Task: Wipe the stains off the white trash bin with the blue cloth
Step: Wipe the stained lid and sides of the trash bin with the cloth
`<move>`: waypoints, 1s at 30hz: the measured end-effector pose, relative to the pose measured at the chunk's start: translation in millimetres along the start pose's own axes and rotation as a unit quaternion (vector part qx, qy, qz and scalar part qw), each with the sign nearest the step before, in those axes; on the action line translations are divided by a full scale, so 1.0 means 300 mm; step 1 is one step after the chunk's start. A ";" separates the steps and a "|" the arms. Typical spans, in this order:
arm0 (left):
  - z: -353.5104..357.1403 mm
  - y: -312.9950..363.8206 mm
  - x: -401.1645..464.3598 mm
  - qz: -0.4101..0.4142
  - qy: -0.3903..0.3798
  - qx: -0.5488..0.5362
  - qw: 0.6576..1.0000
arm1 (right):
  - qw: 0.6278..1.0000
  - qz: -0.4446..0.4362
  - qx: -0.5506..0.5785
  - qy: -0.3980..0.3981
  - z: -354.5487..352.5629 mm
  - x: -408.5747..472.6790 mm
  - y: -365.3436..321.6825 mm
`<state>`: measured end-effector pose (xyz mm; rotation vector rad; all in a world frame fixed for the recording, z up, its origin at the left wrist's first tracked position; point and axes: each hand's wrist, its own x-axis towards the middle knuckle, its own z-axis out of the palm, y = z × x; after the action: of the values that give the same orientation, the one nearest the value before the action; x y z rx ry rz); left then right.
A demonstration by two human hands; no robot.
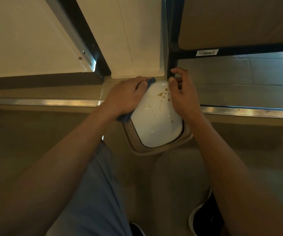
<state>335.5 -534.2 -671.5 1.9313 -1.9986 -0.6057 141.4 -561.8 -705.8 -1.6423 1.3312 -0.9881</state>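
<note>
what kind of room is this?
Probably indoors by a doorway: glossy beige tiled floor, metal threshold strip, white wall panel, and a small white trash bin standing in the corner.

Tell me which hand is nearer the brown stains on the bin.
Right. The right hand rests on the bin beside the stains; the left hand holds the cloth at the opposite edge.

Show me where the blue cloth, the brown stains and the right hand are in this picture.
blue cloth (pixel 123 118): head view, the corner that shows below the left hand (pixel 125 95).
brown stains (pixel 161 94): head view, the largest spot on the white bin lid.
right hand (pixel 183 97): head view, the back of the hand.
</note>
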 end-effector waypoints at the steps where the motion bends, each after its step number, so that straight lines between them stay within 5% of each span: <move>1: 0.005 0.030 0.028 -0.037 -0.019 0.027 0.999 | 1.000 0.000 0.000 -0.001 -0.001 -0.002 -0.001; 5: 0.039 0.107 0.041 -0.004 0.018 0.112 0.994 | 1.000 0.009 0.011 -0.004 -0.006 0.003 -0.001; 11: 0.023 -0.021 -0.094 0.139 0.054 0.050 0.988 | 1.000 0.003 0.004 0.002 0.006 -0.003 -0.005; 18: 0.019 0.060 0.036 -0.045 -0.002 0.068 0.997 | 1.000 -0.001 -0.005 0.004 0.001 -0.010 -0.006; 25: 0.025 0.013 -0.101 0.126 0.051 0.061 0.989 | 1.000 -0.006 -0.011 0.000 0.001 -0.006 -0.003; 30: 0.001 -0.031 -0.049 0.003 0.023 -0.022 0.999 | 1.000 -0.008 -0.021 -0.009 0.002 -0.006 0.002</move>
<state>344.2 -519.6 -675.0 1.8955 -1.9460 -0.5943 141.4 -559.9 -706.8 -1.6909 1.3369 -0.9599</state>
